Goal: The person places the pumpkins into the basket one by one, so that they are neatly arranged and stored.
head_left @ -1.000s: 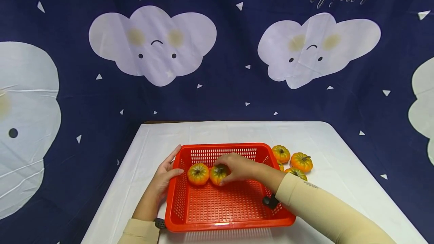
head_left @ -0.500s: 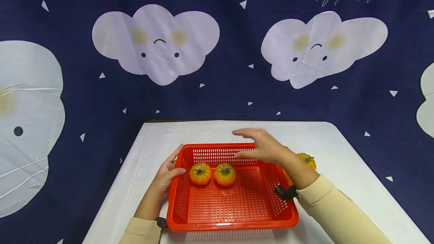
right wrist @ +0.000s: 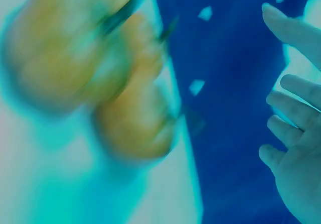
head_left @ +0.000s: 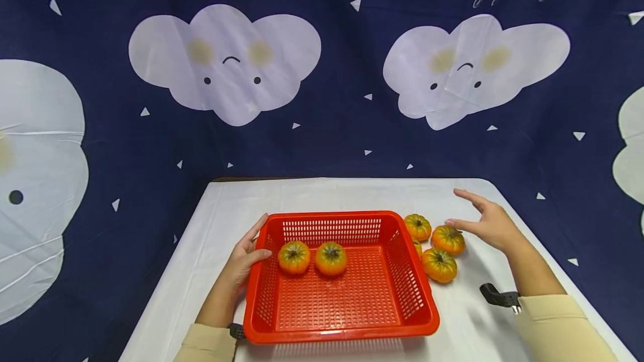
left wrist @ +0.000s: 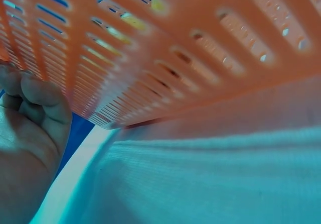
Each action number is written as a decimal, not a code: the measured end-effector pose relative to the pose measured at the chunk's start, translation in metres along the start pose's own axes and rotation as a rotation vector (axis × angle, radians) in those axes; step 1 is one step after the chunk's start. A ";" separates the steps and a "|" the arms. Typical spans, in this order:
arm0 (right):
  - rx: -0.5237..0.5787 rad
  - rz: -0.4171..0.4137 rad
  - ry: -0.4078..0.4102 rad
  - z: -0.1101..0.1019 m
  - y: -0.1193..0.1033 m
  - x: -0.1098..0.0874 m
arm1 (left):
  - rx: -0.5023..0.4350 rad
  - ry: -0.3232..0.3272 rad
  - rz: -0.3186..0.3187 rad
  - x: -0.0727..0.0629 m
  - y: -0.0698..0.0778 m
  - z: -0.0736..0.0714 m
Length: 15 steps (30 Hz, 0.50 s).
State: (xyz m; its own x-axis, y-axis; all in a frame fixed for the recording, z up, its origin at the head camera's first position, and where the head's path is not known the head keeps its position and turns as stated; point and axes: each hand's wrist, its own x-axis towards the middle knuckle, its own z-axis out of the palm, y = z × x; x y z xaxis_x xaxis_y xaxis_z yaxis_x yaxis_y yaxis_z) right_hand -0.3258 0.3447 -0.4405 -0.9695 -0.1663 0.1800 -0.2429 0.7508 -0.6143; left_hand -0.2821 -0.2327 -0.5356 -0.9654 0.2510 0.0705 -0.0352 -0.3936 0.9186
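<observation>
We see two pumpkins (head_left: 294,257) inside the red basket (head_left: 342,333), its floor (head_left: 347,300) stretching right. The left hand (head_left: 245,257) grips its left rim. Beyond its right rim, the right hand (head_left: 492,225), spread wide, hangs near four more pumpkins (head_left: 439,265); tabletop (head_left: 352,194) extends behind.

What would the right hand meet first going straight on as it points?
Probably the rightmost pumpkin, nearest the right hand in the head view; height is unclear, so it may pass above.
</observation>
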 end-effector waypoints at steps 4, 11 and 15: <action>0.051 0.094 -0.061 0.013 0.041 -0.022 | 0.000 0.001 0.001 -0.001 -0.001 -0.001; 0.167 0.162 -0.085 0.041 0.068 -0.043 | -0.018 -0.004 0.007 -0.002 -0.001 -0.001; 0.171 0.116 -0.057 0.050 0.071 -0.045 | -0.022 -0.013 0.009 0.000 -0.001 0.001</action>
State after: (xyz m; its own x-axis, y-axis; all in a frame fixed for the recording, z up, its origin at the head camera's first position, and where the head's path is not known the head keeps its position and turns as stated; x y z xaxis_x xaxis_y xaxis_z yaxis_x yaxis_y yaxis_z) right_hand -0.3013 0.3737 -0.5304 -0.9904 -0.1248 0.0592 -0.1266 0.6484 -0.7507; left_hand -0.2820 -0.2316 -0.5364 -0.9623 0.2586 0.0840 -0.0322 -0.4153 0.9091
